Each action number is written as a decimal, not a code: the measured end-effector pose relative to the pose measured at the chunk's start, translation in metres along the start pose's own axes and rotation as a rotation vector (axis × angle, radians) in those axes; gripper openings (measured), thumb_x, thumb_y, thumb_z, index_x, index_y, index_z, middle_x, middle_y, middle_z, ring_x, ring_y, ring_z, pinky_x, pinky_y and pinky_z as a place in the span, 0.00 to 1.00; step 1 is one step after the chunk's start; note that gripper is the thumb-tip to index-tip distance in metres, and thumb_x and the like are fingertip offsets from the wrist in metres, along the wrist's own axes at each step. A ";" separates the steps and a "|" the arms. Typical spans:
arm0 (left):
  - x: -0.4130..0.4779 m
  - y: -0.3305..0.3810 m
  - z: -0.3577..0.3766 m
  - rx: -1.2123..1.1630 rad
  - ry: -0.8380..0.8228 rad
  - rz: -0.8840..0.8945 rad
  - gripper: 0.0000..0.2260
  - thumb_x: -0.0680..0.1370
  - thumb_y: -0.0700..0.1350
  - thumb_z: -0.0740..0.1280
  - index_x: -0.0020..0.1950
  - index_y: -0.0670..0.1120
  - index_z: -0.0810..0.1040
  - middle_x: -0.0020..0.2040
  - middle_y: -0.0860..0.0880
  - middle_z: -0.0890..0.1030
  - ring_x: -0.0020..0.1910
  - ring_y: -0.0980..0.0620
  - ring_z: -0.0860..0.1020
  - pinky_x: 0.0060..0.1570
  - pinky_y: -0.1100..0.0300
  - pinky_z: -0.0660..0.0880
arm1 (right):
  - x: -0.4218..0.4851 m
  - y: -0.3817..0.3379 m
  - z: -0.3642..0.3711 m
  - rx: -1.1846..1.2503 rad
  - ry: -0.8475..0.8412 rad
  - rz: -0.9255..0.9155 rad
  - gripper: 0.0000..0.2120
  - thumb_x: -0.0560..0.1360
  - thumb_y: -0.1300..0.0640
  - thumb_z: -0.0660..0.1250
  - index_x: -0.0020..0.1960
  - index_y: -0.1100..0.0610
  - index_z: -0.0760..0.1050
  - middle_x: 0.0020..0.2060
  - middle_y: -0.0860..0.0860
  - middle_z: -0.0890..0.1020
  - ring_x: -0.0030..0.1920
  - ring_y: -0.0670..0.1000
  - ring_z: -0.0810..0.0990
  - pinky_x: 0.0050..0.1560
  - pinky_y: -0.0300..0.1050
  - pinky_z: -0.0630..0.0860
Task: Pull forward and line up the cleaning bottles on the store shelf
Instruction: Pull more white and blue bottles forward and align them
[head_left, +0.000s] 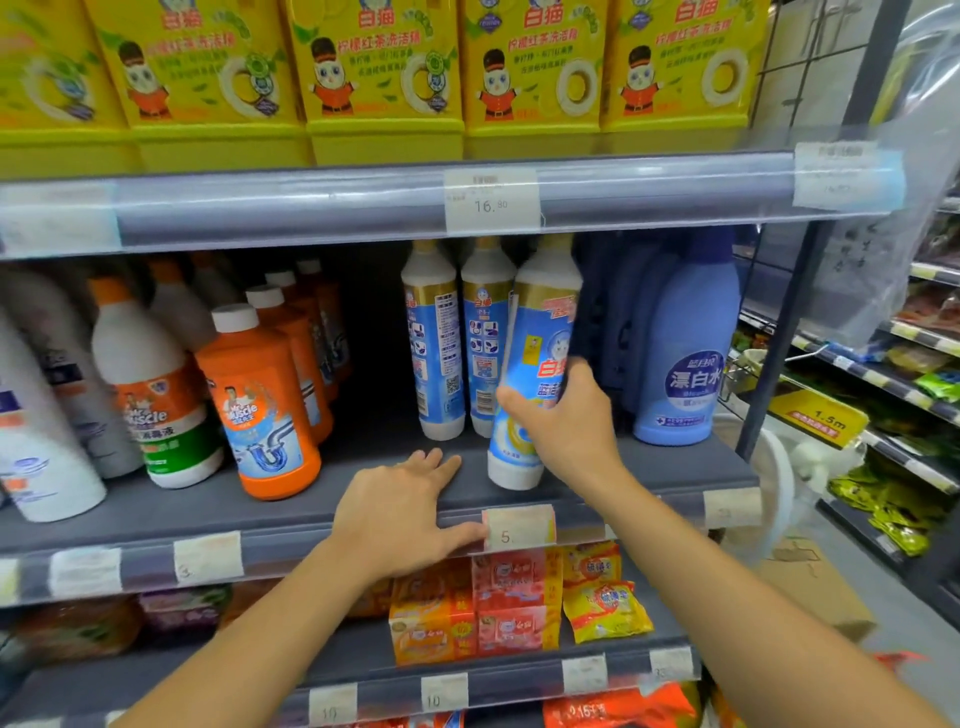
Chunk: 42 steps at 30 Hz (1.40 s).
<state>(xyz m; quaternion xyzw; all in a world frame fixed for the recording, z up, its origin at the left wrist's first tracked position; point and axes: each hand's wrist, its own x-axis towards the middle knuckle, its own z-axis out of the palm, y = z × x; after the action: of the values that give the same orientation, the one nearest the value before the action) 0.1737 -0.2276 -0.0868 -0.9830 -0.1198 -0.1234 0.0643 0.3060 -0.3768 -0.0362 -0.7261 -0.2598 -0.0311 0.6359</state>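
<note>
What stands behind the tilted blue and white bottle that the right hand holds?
Behind the tilted bottle in the right hand stand two matching bottles, upright, further back. Anything behind those is hidden in shadow.

Three white-blue bottles (535, 358) (two hands (405, 514))

Your left hand (400, 512) and right hand (563, 418) are both bare: no gloves, rings, watch or wristband show. Your forearms are uncovered the whole way to the bottom edge of the view, with no sleeve in sight. Fingernails look short and unpainted where visible.
</note>
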 end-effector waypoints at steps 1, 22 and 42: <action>0.000 -0.001 -0.001 -0.003 -0.007 0.004 0.46 0.64 0.80 0.44 0.76 0.57 0.55 0.77 0.54 0.59 0.74 0.55 0.60 0.64 0.53 0.69 | -0.003 -0.001 0.008 -0.007 -0.026 -0.021 0.23 0.64 0.47 0.77 0.53 0.49 0.70 0.43 0.39 0.79 0.41 0.34 0.80 0.35 0.28 0.74; -0.034 -0.046 -0.008 0.003 0.076 -0.066 0.40 0.67 0.76 0.54 0.69 0.51 0.72 0.66 0.51 0.76 0.63 0.51 0.73 0.58 0.55 0.72 | -0.011 -0.013 0.084 -0.023 -0.076 -0.154 0.28 0.66 0.49 0.77 0.58 0.55 0.67 0.49 0.47 0.79 0.45 0.42 0.78 0.38 0.24 0.73; -0.023 -0.050 -0.005 -0.031 -0.072 -0.097 0.48 0.62 0.80 0.49 0.77 0.56 0.55 0.77 0.53 0.59 0.74 0.54 0.59 0.69 0.58 0.61 | 0.144 0.039 0.016 -0.187 0.051 0.091 0.24 0.69 0.54 0.73 0.61 0.62 0.74 0.56 0.60 0.81 0.55 0.59 0.80 0.51 0.47 0.78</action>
<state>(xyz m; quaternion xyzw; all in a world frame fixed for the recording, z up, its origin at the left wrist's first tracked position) 0.1383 -0.1857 -0.0828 -0.9807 -0.1678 -0.0929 0.0386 0.4414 -0.3154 -0.0203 -0.7924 -0.2064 -0.0447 0.5723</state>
